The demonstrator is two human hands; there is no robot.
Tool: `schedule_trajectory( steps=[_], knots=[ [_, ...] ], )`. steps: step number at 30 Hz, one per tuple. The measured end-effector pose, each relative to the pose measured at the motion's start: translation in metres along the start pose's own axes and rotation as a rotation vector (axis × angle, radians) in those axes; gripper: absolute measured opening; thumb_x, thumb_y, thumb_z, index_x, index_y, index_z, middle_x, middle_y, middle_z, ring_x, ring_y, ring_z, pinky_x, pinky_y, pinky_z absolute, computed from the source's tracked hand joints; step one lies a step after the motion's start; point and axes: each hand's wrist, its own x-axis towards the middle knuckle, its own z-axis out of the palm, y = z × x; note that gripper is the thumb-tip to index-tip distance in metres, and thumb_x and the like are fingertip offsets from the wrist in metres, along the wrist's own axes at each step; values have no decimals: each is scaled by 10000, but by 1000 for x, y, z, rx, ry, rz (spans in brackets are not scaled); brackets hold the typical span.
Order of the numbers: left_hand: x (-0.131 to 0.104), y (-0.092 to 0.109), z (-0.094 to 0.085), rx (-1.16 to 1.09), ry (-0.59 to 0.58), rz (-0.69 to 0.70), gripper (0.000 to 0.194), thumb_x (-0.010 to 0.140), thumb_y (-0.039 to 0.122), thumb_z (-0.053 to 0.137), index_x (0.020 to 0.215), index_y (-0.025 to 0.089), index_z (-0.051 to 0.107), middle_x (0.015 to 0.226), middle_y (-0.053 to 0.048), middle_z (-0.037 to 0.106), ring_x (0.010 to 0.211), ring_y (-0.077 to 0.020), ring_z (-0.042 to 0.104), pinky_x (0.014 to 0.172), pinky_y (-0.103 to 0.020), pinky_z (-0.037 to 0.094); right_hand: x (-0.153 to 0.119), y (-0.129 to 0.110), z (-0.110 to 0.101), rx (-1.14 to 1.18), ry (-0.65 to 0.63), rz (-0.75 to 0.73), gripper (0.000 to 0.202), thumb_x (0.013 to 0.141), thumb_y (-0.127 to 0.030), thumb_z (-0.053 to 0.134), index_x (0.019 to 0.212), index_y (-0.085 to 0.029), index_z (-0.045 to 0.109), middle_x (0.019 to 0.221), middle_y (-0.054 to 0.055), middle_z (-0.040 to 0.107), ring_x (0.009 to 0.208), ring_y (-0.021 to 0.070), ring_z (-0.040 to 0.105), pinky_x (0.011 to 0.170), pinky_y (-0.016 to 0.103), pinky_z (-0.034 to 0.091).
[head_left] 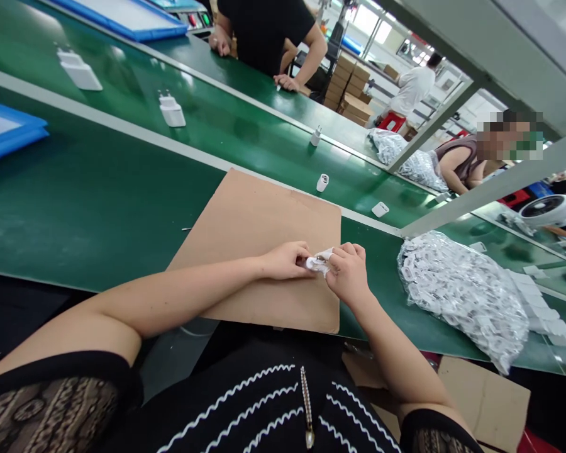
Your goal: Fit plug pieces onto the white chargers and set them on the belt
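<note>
Above a brown cardboard sheet (259, 220), both my hands meet on a small white plastic piece (311, 264) that looks like part of a charger. My left hand (287, 260) is closed on its left end, thumb and fingers pinching. On the other side my right hand (349, 270) is closed too, with white material around its fingertips. Whether that is a finger covering or part of the piece, I cannot tell. My fingers hide much of the piece.
White charger plugs (172, 110) are spaced along the green belt (245, 126) beyond the cardboard. A clear bag of white parts (457, 283) lies right, beside flat white pieces (542, 308). Blue trays (9, 129) are at left. A metal post (490, 189) slants at right. Co-workers sit across.
</note>
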Motion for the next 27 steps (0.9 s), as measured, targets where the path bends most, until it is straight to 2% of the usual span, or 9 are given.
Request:
schedule_trajectory(
  steps=[3,6,9,12,16,20,23,25,27],
  knots=[
    [1,1,1,23,8,-10,307,786,481,774,842,181,735,921,-28,573,727,-152,565,718,-310,471,-6,-5,10,68,42,96,158,769,-80,677,791,-234,705,785,24,669,879,235,540,950,423,354],
    [1,10,-6,97,-9,-55,325,765,497,781,838,183,736,885,-25,582,725,-168,582,701,-309,471,-21,6,19,273,140,196,336,855,-245,728,1190,-262,734,939,50,708,955,254,592,956,425,427],
    [4,22,-31,130,-109,-121,341,730,507,813,826,184,760,871,-29,651,765,-196,620,689,-300,464,-43,57,18,419,347,478,523,921,-466,665,1394,-244,637,1096,91,698,963,259,639,908,417,510],
    [23,26,-77,50,-96,-150,387,712,495,838,952,195,794,959,-36,739,852,-219,659,757,-308,486,-66,134,5,236,387,819,472,980,-395,509,1357,-144,643,1181,150,707,1047,284,652,984,435,501],
    [75,0,-142,122,373,-278,498,646,451,864,1052,173,783,1001,-71,769,856,-242,678,756,-324,494,-85,209,-12,-215,103,1156,479,911,-151,439,1326,-32,645,1289,267,653,1282,362,558,1102,489,405],
    [129,-38,-189,378,803,-379,385,726,370,770,1040,149,754,1051,-106,764,955,-288,690,824,-347,501,-90,231,-20,-289,-8,1222,439,903,-218,506,1268,-80,709,1345,262,619,1325,434,503,1091,593,384],
    [149,-53,-204,474,849,-480,342,738,323,744,1033,152,733,1115,-142,747,1063,-338,674,896,-386,503,-89,235,-25,-352,-150,1232,425,918,-287,527,1269,-178,741,1377,214,599,1281,421,531,1023,571,438],
    [153,-56,-200,501,858,-565,419,706,312,766,1076,128,702,1205,-205,703,1152,-404,630,954,-459,491,-91,235,-28,-368,-187,1209,402,915,-252,515,1224,-224,771,1362,176,608,1247,383,553,997,520,454],
    [152,-56,-189,588,1008,-563,574,707,363,775,1197,98,637,1361,-271,597,1277,-464,533,1038,-548,437,-96,234,-29,-377,-183,1175,398,922,-229,501,1204,-244,781,1338,146,623,1232,342,556,997,468,447]
  ],
)
